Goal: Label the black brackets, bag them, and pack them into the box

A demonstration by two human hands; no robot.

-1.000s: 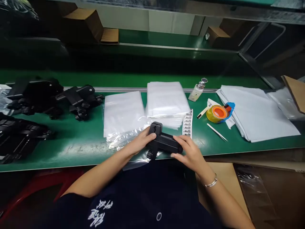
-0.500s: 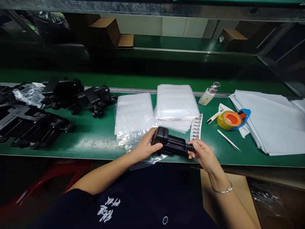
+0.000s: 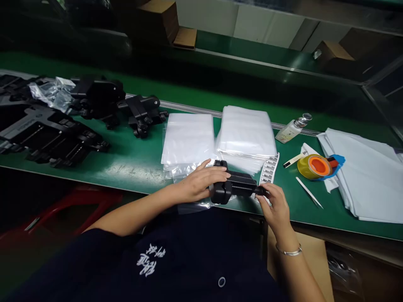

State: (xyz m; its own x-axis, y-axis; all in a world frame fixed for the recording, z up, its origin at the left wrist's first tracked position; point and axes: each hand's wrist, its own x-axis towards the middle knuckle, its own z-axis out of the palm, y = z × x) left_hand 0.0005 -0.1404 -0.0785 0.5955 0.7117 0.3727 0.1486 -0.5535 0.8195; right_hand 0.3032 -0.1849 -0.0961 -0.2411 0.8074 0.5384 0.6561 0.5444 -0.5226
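Note:
A black clamp-like bracket [image 3: 242, 180] with a thick two-part end and a ridged rod along its body is held level above the front of the bench. Around its bulky left end lies my left hand [image 3: 201, 181], fingers over the top. My right hand [image 3: 274, 205] pinches the small knob at the right end between thumb and fingers. Just behind the bracket are a stack of clear plastic bags [image 3: 247, 130] and a lower pile of bags [image 3: 189, 138]. A strip of printed labels [image 3: 269, 170] lies behind my right hand.
Several black bracket assemblies [image 3: 53, 130] crowd the left of the bench. To the right are a pump bottle [image 3: 291, 129], a yellow tape roll [image 3: 304, 167], white tweezers [image 3: 309, 192] and white sheets [image 3: 365, 176]. A metal shelf beam [image 3: 292, 10] spans overhead.
The bracket has been rolled over, so a different side faces up. My left fingers have shifted onto its top; my right hand stays at the knob. The head view has tilted and shifted.

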